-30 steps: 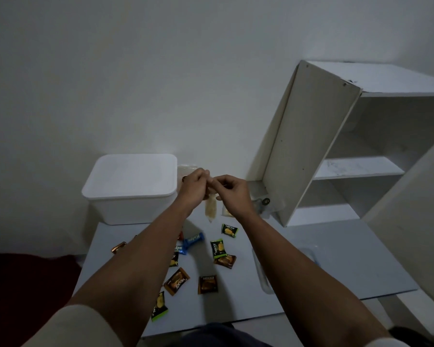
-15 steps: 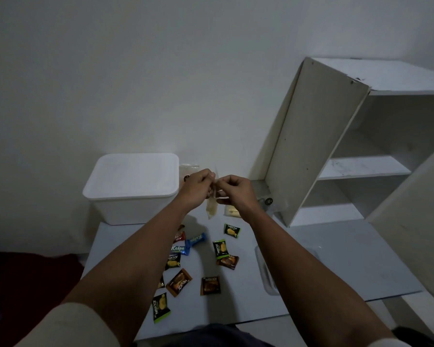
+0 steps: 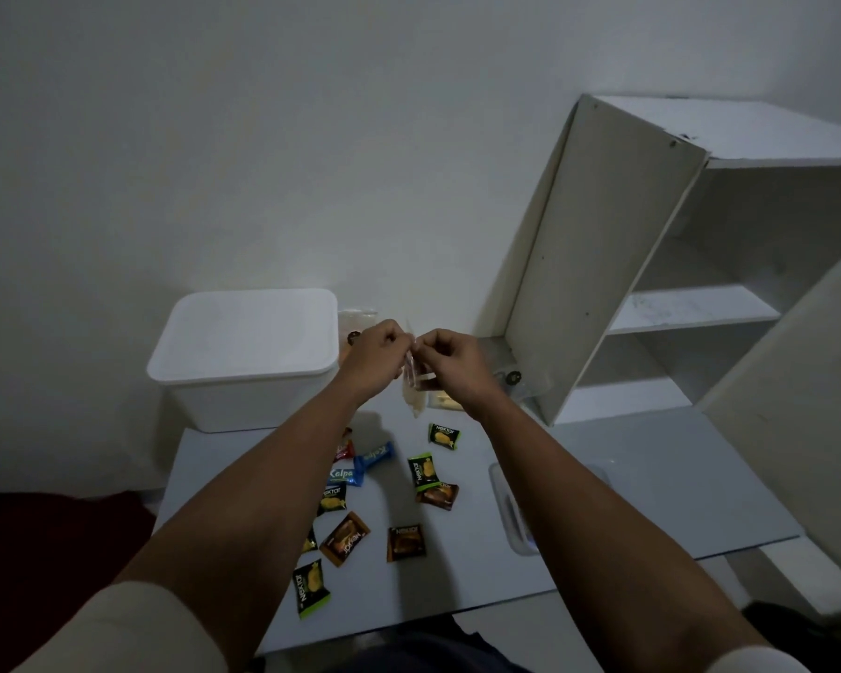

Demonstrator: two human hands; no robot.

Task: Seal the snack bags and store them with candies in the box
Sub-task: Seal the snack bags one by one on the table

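Note:
My left hand (image 3: 376,354) and my right hand (image 3: 445,360) pinch the top edge of a small clear snack bag (image 3: 414,388) that hangs between them above the grey board (image 3: 651,478). The bag holds pale snack pieces. Several wrapped candies lie scattered on the board below, among them a green Nextar candy (image 3: 423,471), a blue Kalpa candy (image 3: 345,476) and a brown candy (image 3: 405,543). A white box (image 3: 244,357) with its lid on stands at the back left. Another snack bag (image 3: 355,323) leans behind my left hand, partly hidden.
A white shelf unit (image 3: 651,264) stands tilted at the right with open shelves. A clear plastic piece (image 3: 511,507) lies on the board under my right forearm. A dark red cloth (image 3: 45,541) lies on the floor at the left. The wall is close behind.
My hands have shifted slightly along the bag's top edge, with the right hand a little apart from the left. The view has tilted up a bit.

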